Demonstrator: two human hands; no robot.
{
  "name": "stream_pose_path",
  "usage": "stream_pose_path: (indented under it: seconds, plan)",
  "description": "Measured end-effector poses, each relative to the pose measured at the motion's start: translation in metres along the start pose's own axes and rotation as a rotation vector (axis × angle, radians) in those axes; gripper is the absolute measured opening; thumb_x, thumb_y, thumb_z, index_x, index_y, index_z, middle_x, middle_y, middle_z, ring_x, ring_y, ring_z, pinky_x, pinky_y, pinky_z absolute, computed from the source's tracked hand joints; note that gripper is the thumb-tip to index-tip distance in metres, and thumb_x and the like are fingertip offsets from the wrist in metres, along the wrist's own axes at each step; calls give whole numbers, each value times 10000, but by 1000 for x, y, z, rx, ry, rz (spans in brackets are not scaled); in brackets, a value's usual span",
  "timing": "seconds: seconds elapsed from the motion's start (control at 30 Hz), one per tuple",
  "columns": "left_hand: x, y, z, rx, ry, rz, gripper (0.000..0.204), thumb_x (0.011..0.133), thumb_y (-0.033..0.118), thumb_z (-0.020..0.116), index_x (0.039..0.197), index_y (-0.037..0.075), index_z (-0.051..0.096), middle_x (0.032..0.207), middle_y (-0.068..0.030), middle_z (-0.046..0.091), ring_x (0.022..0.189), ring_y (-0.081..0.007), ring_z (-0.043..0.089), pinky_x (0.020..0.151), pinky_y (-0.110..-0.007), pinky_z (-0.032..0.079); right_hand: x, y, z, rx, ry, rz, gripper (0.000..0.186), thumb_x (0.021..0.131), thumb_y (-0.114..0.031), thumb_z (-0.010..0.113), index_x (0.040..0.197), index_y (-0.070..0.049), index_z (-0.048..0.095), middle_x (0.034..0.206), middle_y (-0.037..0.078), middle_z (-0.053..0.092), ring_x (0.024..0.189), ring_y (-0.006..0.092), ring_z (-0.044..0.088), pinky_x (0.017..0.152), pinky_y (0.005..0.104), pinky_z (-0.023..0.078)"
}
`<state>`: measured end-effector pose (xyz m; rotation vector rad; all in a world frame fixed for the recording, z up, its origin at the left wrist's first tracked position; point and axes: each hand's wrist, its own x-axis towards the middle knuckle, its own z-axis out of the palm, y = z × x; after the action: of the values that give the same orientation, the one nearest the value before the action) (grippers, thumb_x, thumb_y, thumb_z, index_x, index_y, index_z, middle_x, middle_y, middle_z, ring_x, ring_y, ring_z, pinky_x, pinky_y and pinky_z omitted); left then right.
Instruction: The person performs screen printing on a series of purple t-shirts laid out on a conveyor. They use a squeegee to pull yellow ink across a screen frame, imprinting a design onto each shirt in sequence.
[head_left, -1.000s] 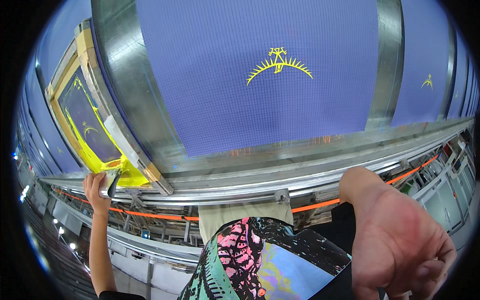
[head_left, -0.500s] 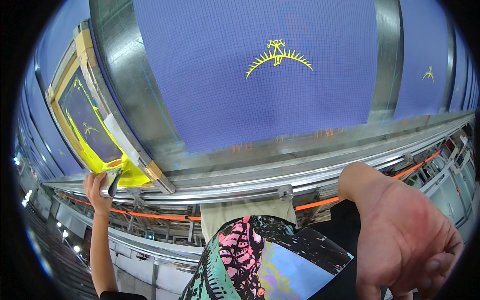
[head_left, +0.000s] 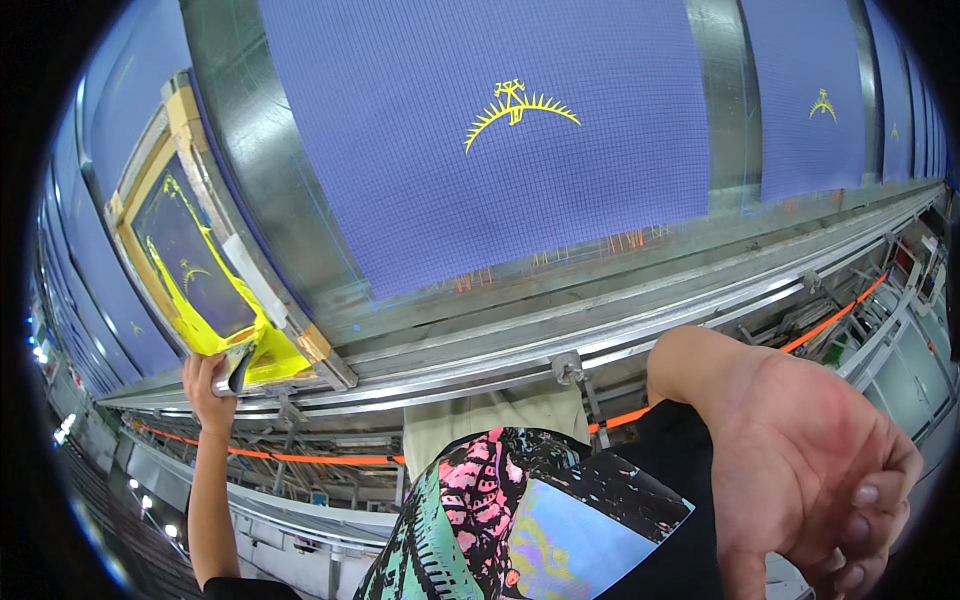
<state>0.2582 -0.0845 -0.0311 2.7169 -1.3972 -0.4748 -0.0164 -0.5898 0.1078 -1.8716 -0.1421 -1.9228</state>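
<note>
Currently, a curved silvery scraper (head_left: pixel 236 366) is held at the near end of the taped screen frame (head_left: pixel 184 112), just beside the thick yellow ink (head_left: pixel 284 357) smeared there. It is gripped by the left hand (head_left: pixel 208 388), whose fingers are bent over its edge; how the thumb is set beneath cannot quite be told from so far off. The right hand (head_left: pixel 815 450) is turned palm up, well apart from the frame, its fingers loosely curled with nothing seen between them. Between frame and right hand, beyond the metal rail (head_left: pixel 470 385), a large blue panel (head_left: pixel 590 190) marked with a yellow spiked arc (head_left: pixel 514 112) is laid flat. The scraper can be judged light and fairly stiff, though slick wherever it is wetted by ink, so it is best taken by its dry upper edge, with the inked end left untouched
</note>
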Motion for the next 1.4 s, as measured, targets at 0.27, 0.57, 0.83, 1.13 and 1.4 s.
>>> stream_pose_path:
  seconds: [0.27, 0.57, 0.83, 1.13, 1.4]
  plan:
    - [-94, -11, -43, 92, 105, 41, 330, 563, -27, 677, 868, 93, 711, 848, -73, 662, 890, -320, 629, 909, -449, 437, 51, -127, 20, -21, 238, 118, 583, 1024, -691, 363, 1151, -176, 606, 870, 23, 576, 719, 175, 436, 599, 325, 335]
    - [-194, 41, -38, -5, 132, -61, 182, 695, 125, 772, 842, 177, 678, 804, -33, 610, 872, -247, 664, 1221, -705, 70, -26, -300, 124, 195, -401, 994, 203, 924, -63, 726, 1114, -44, 655, 801, 30, 579, 706, 109, 495, 629, 266, 415]
    - [-245, 26, -83, -86, 144, -35, 177, 786, 217, 749, 916, 102, 715, 939, -73, 680, 983, -253, 682, 1207, -725, 43, -138, -414, 338, 412, -1195, 1245, 305, 921, -242, 698, 1157, -54, 742, 1015, 125, 749, 941, 284, 690, 876, 381, 538]
    - [-286, -11, -16, -98, 180, -2, 260, 801, 100, 625, 1018, 13, 739, 1014, -200, 717, 1098, -340, 649, 1183, -612, 249, -178, -473, 375, 564, -1252, 1472, 206, 888, -128, 782, 1051, -4, 770, 932, 55, 767, 856, 111, 698, 786, 282, 556]
    - [-339, -82, 12, -71, 157, 44, 242, 790, 120, 658, 989, 17, 748, 1052, -190, 714, 1120, -343, 640, 1223, -569, 235, -216, -545, 414, 572, -1112, 1589, 235, 904, -85, 779, 1092, 13, 678, 918, 70, 754, 858, 110, 691, 754, 250, 545]
